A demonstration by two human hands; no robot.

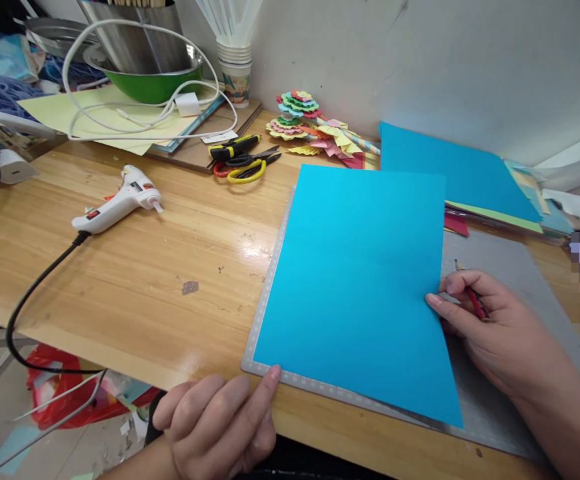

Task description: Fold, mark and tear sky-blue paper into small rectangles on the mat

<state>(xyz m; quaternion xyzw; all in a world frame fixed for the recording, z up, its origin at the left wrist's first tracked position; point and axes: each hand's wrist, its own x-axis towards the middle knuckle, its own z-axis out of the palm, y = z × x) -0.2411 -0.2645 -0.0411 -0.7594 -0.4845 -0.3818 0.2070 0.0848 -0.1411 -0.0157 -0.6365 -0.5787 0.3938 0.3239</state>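
A sheet of bright blue paper (360, 280) lies over the left part of a grey cutting mat (505, 267). Its right edge is lifted and slightly bowed in my right hand (490, 320), which pinches it between thumb and fingers. That same hand also keeps a dark red pencil (477, 303) tucked in its fingers, tip pointing up. My left hand (220, 420) is at the table's front edge, fingers curled. Its index fingertip rests at the sheet's lower edge near the left corner, by the mat's ruled border. The thumb is partly hidden underneath.
On the left lies a white glue gun (120, 200) with a black cord. Scissors (247, 170) and a yellow-black cutter (234, 147) lie behind, beside paper flowers (297, 117). More blue paper (455, 173) is stacked by the wall. A green bowl (145, 83) stands back left.
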